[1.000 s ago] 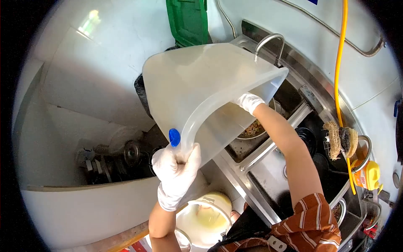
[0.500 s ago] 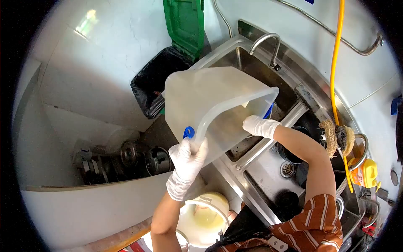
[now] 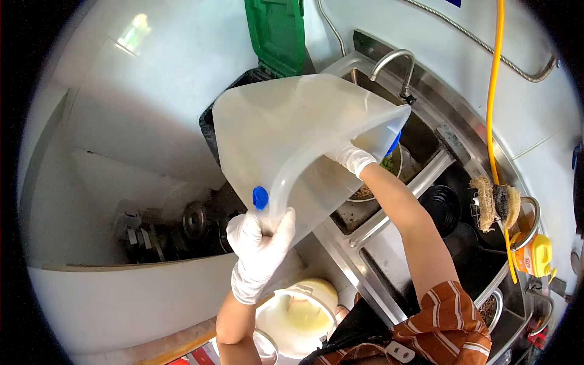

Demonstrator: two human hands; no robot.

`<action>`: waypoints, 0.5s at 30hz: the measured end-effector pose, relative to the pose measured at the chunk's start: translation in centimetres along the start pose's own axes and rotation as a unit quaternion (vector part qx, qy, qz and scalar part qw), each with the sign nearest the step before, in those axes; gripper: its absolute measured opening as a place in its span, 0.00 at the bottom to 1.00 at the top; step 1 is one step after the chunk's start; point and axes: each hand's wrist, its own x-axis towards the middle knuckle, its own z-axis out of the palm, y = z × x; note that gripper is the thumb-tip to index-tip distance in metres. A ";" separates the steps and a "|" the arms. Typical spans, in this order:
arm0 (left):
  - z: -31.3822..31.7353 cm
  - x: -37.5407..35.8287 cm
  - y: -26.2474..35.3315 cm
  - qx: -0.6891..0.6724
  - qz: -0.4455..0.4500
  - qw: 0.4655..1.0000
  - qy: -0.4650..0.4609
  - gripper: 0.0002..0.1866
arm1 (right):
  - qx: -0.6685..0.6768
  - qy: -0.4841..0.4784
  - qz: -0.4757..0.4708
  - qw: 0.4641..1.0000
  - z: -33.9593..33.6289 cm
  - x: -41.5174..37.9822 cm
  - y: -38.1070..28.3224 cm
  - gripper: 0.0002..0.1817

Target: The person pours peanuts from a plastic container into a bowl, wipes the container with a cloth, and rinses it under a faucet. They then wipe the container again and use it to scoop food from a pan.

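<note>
A large translucent plastic storage box [image 3: 267, 128] with blue handle clips is tipped on its side above the sink, its mouth facing me. My left hand [image 3: 260, 246], in a white glove, is closed around the box's lower rim below one blue clip [image 3: 260, 198]. White-gloved too, my right hand [image 3: 353, 158] reaches through the mouth into the box. Its fingertips are inside, and whether they hold anything does not show. Partly behind the box, a round strainer or pot [image 3: 396, 163] with green scraps stands in the sink.
A steel sink [image 3: 380, 225] with a curved faucet [image 3: 392, 56] runs along the right. The green bin lid [image 3: 277, 36] stands raised behind the box. Below are a white bucket [image 3: 325, 292] with yellowish liquid, and at right a yellow bottle [image 3: 535, 254] and scrubbers [image 3: 485, 204].
The box has come nearer, swung left and now covers more of the black-lined bin. My right hand has gone deeper into it. My left hand keeps its hold on the rim.
</note>
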 end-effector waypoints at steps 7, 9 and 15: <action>0.8 -0.5 -1.8 0.082 -0.026 0.994 0.070 0.12 | 0.093 -0.228 0.009 0.969 -3.5 -0.9 0.3 0.07; 0.9 -0.6 -2.8 0.070 -0.038 0.994 0.080 0.12 | 0.095 -0.300 0.060 0.947 -4.5 -2.7 0.5 0.05; 0.3 0.0 -4.3 0.050 -0.079 0.989 0.115 0.11 | -0.150 -0.300 0.020 0.942 -4.0 -11.2 8.2 0.06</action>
